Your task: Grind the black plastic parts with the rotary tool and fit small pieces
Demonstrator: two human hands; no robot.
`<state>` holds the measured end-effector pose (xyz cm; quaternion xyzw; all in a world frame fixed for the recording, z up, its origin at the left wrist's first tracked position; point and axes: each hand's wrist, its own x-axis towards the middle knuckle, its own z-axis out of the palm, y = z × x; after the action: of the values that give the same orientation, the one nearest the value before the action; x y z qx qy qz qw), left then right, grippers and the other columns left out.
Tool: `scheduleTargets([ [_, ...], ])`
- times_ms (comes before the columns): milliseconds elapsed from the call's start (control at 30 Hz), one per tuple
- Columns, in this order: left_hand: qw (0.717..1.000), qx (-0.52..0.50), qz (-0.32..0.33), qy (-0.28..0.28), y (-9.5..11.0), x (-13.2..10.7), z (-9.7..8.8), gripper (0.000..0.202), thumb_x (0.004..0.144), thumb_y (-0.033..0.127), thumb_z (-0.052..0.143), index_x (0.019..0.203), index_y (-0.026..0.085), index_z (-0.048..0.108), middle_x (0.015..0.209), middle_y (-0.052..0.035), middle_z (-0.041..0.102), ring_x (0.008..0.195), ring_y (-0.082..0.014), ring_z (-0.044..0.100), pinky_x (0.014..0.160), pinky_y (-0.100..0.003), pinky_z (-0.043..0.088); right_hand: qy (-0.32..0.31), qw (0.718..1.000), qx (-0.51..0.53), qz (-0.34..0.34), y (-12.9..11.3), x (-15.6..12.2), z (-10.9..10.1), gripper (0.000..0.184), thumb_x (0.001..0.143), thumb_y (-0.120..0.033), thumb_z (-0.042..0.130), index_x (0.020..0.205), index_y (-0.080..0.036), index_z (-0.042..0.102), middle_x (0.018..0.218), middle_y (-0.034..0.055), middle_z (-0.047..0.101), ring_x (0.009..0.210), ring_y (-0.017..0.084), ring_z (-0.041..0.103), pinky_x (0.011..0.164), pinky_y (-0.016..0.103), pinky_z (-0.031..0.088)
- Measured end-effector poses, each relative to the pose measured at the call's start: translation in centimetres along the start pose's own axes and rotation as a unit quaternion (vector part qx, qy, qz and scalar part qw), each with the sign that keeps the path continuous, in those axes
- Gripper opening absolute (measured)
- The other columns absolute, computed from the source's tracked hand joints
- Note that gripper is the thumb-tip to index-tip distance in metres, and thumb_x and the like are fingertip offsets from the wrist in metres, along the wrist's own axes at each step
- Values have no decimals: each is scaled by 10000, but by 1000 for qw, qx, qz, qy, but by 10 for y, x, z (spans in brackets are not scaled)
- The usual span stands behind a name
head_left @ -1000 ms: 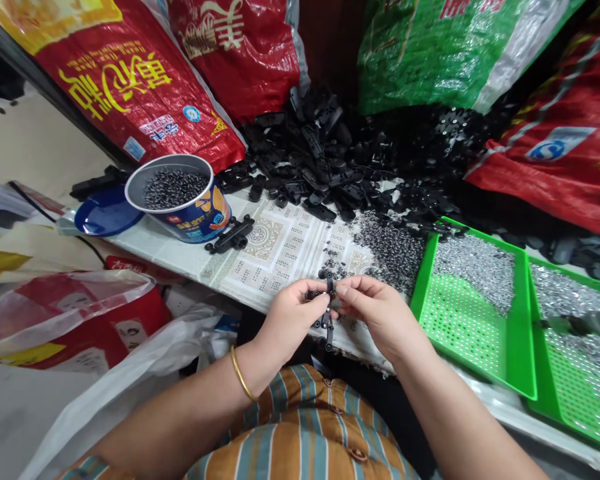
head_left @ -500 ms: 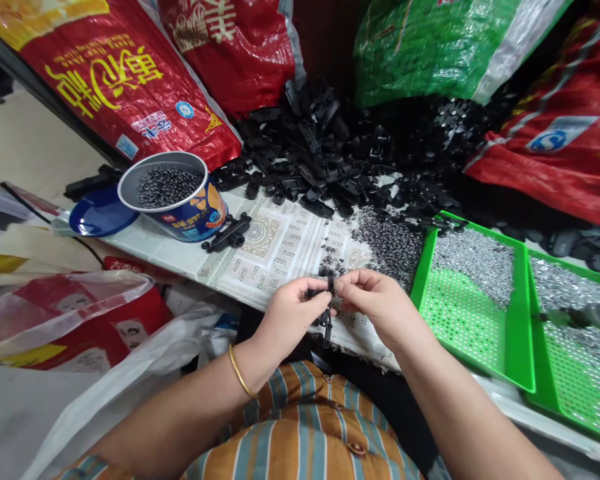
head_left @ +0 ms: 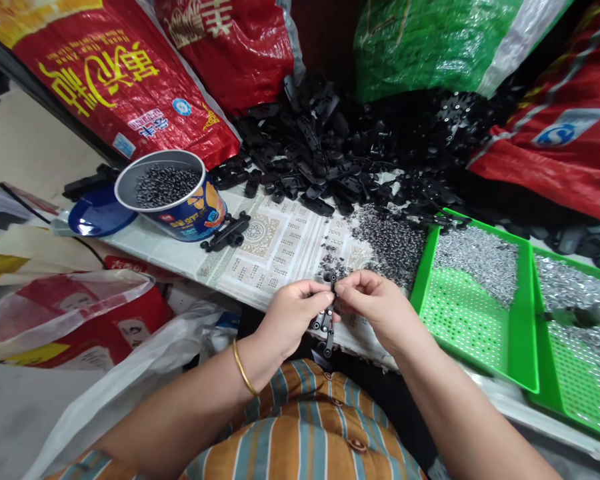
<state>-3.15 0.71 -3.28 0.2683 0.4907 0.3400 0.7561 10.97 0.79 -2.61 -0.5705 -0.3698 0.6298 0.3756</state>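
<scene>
Just above the table's front edge, my left hand (head_left: 291, 315) is closed around a black jointed plastic part (head_left: 328, 341). One arm of the part hangs down below my fingers and its top end sticks up between my hands. On its other side my right hand (head_left: 375, 301) is closed in a pinch, thumb and forefinger against the upper part. Whatever is between those fingertips is too small or hidden to make out. Behind my hands lies a pile of small dark metal-like pieces (head_left: 391, 245) on the patterned tabletop (head_left: 267, 267).
A blue tub (head_left: 193, 217) of small pieces stands left, a black assembly (head_left: 227, 233) beside it. Right are two green trays (head_left: 425, 287) with silvery pieces and a power driver's tip (head_left: 575, 317). Black plastic parts (head_left: 305, 153) heap along the back before red and green sacks.
The black part has tipped slightly in my left hand, and its lower arm now hangs a little lower and shows more fully. My right fingertips stay against it.
</scene>
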Motion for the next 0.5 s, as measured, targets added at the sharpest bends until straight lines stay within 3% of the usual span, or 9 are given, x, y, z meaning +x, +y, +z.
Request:
scheduleTargets([
  [133,1000,-20,-16,1,2,0,4,93,689,172,622,761,120,597,541,-11,603,483,-120,595,475,-195,458,6,999,36,-12,5,-4,0,267,637,-374,717,673,-174,545,511,-28,575,459,125,561,500,251,417],
  [300,999,-35,-26,5,4,1,6,65,682,149,604,737,124,581,546,-3,592,452,-114,573,447,-202,449,31,998,4,-59,4,-9,3,235,659,-357,712,688,-178,562,534,-22,591,481,131,576,518,254,446],
  [500,998,-48,-29,14,2,0,5,83,715,195,594,773,140,573,590,-11,601,511,-119,582,510,-231,469,44,999,27,-11,10,-6,0,251,663,-375,712,750,-153,632,629,1,620,543,105,551,561,240,437],
])
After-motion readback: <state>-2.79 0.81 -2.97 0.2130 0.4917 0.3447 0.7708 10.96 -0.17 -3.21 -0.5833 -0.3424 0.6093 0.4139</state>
